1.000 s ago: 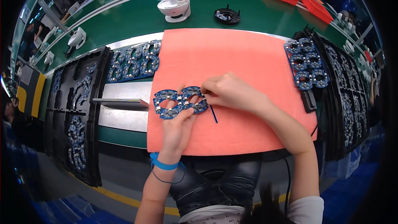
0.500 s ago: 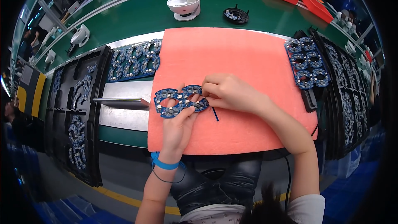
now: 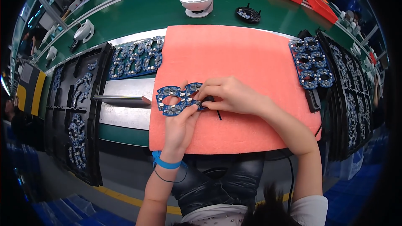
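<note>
My left hand (image 3: 182, 126) is closed on a blue circuit board panel (image 3: 169, 110), thumb on its lower edge and fingers underneath. The panel has two ring-shaped boards side by side, with large oval openings and small parts on the surface. My right hand (image 3: 224, 95) is closed in a pinch at the panel's right edge, its fingers covering part of the right ring. A thin dark strip (image 3: 219, 115) sticks out below the right fingers. Whether it is still joined to the panel is hidden. Both hands are above a pink foam mat (image 3: 234, 136).
More board panels lie left (image 3: 134, 58) and right (image 3: 310, 62) of the mat. Black trays with boards stand at the left (image 3: 88, 111) and right (image 3: 337, 100). A flat plate (image 3: 121, 99) juts toward the mat. Beyond, a green conveyor (image 3: 146, 12) carries a white device (image 3: 197, 3) and black round part (image 3: 248, 14).
My right fingers have moved slightly left, further over the right ring. The panel has risen a little toward the far side. The white device and black round part have shifted right.
</note>
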Available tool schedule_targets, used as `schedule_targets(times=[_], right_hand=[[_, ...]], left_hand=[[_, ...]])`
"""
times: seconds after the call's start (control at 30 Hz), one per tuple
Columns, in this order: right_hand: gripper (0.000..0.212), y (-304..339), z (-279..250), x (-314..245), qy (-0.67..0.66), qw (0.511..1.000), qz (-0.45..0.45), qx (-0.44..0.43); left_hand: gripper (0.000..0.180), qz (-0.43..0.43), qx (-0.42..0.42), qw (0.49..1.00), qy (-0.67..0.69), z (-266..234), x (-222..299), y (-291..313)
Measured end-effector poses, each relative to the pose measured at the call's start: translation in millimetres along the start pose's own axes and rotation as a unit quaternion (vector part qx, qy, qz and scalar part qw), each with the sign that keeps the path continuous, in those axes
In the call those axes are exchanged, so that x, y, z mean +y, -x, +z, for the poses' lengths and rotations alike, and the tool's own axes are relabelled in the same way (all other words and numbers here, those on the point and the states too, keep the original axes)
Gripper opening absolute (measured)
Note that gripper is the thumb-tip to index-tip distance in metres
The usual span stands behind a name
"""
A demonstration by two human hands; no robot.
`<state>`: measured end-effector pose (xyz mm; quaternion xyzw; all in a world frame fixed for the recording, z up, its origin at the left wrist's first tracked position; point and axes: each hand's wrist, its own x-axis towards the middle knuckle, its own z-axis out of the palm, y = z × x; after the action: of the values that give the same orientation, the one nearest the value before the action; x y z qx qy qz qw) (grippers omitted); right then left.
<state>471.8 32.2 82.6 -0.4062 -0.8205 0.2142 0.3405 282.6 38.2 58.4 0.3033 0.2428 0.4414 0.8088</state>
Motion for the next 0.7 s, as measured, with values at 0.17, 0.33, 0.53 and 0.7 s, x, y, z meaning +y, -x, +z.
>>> schedule_targets(times=[0.17,0.33,0.53,0.7], right_hand=[[0.016,-0.6,-4.9,6.0,-0.030,0.999,0.026,-0.017],[0.020,-5.6,-10.2,-3.7,-0.001,0.995,0.064,-0.075],[0.020,-12.5,10.3,1.9,0.013,0.997,0.014,0.080],[0.015,-14.5,18.2,4.6,0.147,0.976,-0.107,0.118]], left_hand=[[0.063,0.002,-0.008,1.000,0.009,2.0,-2.2,-0.7],[0.063,0.004,-0.002,1.000,0.007,-2.8,-2.2,-0.1],[0.061,0.008,-0.004,1.000,0.001,1.8,-2.6,-0.1],[0.058,0.009,0.001,1.000,-0.010,3.3,-1.7,0.4]])
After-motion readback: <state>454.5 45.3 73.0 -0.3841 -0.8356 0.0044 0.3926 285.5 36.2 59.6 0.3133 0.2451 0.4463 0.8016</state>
